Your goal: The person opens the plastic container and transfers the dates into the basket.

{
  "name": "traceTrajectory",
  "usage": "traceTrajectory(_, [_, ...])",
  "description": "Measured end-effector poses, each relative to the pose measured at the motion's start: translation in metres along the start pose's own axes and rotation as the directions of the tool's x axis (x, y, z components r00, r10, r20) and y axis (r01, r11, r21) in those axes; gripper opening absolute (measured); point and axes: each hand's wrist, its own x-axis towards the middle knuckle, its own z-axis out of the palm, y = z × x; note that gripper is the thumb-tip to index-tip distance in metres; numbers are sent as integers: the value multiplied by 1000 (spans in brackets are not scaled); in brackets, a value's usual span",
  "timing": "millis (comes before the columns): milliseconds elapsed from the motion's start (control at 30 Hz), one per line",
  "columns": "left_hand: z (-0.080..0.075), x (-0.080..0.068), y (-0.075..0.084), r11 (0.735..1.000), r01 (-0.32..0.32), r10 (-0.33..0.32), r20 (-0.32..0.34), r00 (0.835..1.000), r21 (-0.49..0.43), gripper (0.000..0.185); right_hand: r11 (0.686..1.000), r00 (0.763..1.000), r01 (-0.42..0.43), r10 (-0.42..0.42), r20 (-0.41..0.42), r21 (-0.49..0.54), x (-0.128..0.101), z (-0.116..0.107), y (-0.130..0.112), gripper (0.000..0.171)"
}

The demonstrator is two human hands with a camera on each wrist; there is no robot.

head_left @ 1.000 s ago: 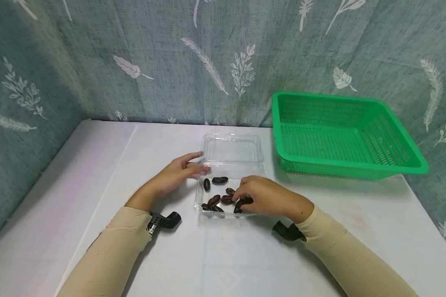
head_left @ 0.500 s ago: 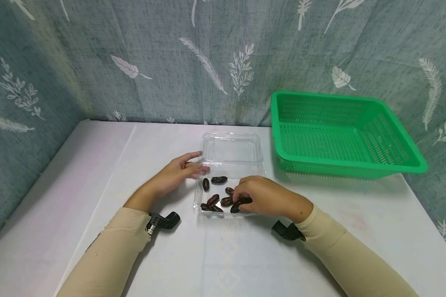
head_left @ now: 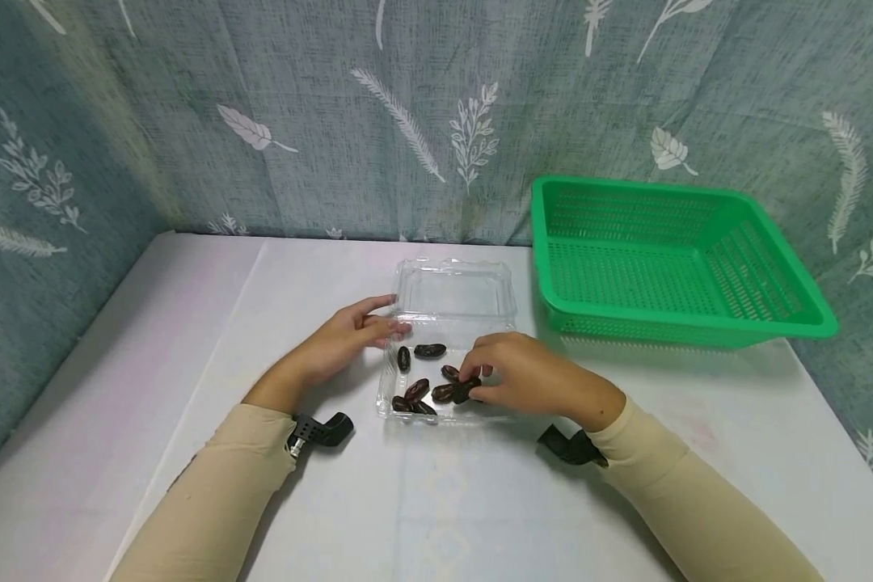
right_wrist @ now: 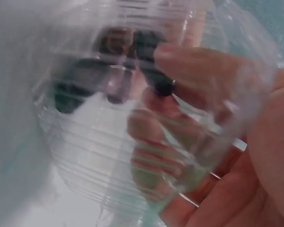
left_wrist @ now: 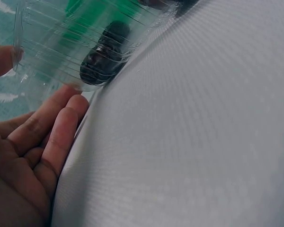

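Observation:
A clear plastic clamshell box [head_left: 454, 330] lies with its lid folded back on the white tabletop, several dark dates [head_left: 418, 390] scattered in its base. My right hand [head_left: 521, 370] reaches into the box's right side and pinches a date [head_left: 466, 392] between thumb and fingers, right beside another date. The right wrist view shows that date [right_wrist: 151, 61] at the fingertips through the clear plastic wall. At the box's left edge, my left hand [head_left: 345, 335] touches the side near the hinge with mostly straight fingers. A date [left_wrist: 104, 54] shows through the wall in the left wrist view.
A green slotted plastic basket [head_left: 684, 323] stands at the back right of the table [head_left: 451, 501]. Behind the table hangs a grey-green curtain [head_left: 320, 121] with white leaf prints. A black wrist mount [head_left: 323, 430] juts from the left sleeve.
My right hand has shifted slightly back and up, and its fingers have spread a little. The date it pinches has moved left, up against another date. The left hand stays put.

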Motion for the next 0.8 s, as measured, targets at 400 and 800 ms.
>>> traceTrajectory(400, [-2,1,3,1000,5,-5,-3,1000,19,60,990,941,142,-136,-309,-2,-7,-24,8,17])
traceTrajectory(800, [0,0,1,1000,27,-27,-1,1000,8,59,999,744,34,-22,-667,5,-17,-51,22,22])
